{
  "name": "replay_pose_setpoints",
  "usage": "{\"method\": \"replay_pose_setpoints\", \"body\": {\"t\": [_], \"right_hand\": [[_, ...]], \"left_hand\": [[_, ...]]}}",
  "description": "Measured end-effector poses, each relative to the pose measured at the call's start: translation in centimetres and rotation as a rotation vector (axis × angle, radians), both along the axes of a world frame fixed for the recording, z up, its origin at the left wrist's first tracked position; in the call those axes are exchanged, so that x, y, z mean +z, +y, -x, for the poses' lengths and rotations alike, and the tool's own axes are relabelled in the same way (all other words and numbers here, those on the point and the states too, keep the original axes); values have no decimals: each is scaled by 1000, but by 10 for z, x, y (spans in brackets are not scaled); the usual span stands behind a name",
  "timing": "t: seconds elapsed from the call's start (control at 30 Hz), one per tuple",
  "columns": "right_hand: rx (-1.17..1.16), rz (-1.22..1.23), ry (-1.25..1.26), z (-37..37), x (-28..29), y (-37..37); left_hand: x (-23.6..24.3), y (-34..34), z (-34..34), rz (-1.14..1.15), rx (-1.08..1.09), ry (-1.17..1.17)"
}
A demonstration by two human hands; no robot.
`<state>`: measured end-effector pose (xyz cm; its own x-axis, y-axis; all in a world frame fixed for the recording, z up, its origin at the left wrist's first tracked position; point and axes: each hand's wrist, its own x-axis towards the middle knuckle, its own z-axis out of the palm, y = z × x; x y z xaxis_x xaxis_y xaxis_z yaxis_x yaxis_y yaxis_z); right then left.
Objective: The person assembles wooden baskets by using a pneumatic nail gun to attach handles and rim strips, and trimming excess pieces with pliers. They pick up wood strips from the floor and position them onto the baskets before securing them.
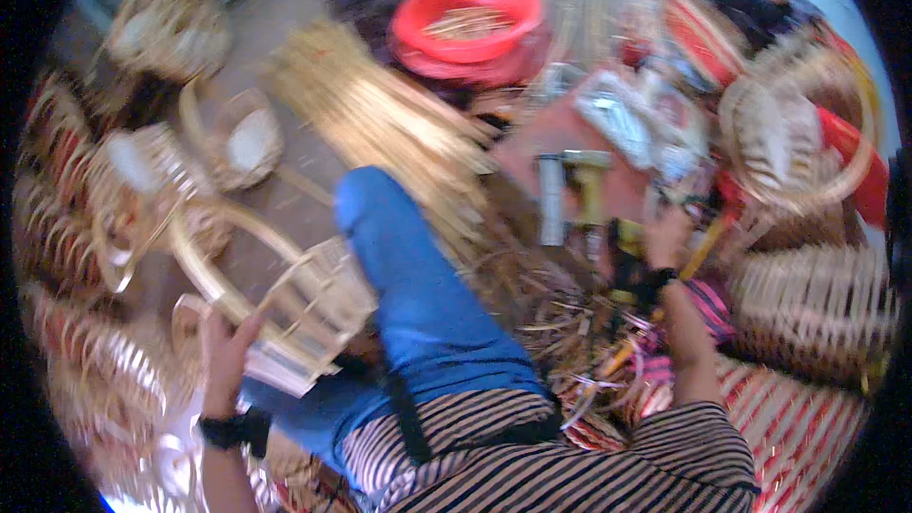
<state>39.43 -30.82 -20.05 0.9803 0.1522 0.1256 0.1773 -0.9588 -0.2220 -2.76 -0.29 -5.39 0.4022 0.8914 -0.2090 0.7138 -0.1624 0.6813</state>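
Observation:
In my left hand [225, 347] is a small unfinished basket [332, 275] of pale wooden strips, with a tall bent hoop handle. The fingers close on its rim, and the basket lies tilted beside my left knee. My right hand [669, 234] is stretched out to the right, by a low reddish board [540, 147] with tools on it. Motion smears its fingers, so what they touch cannot be made out. Nearest to it are a hammer-like tool [591, 192] with a yellowish handle and a grey cylinder [551, 201].
Ahead lies a bundle of pale split strips [380, 104]. Behind it stands a red plastic basin [408, 24] with short sticks inside. Finished baskets [242, 138] crowd the left side; another hooped basket [779, 133] and a ribbed basket [807, 299] sit at right. Scraps [560, 313] litter the floor.

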Motion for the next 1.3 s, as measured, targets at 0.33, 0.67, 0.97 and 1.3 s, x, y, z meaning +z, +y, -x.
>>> {"method": "replay_pose_setpoints", "body": {"t": [0.33,0.67,0.97,1.3], "right_hand": [[267,-258,-60,-65,-85,-20],[450,-425,165,-57,-33,4],[1149,-371,743,53,122,116],[1894,664,671,143,175,229]], "left_hand": [[-13,-8,-23,75,-110,8],[3,16,-47,-238,46,-1],[-8,47,-67,-491,65,48],[-9,42,-78,-470,156,89]]}}
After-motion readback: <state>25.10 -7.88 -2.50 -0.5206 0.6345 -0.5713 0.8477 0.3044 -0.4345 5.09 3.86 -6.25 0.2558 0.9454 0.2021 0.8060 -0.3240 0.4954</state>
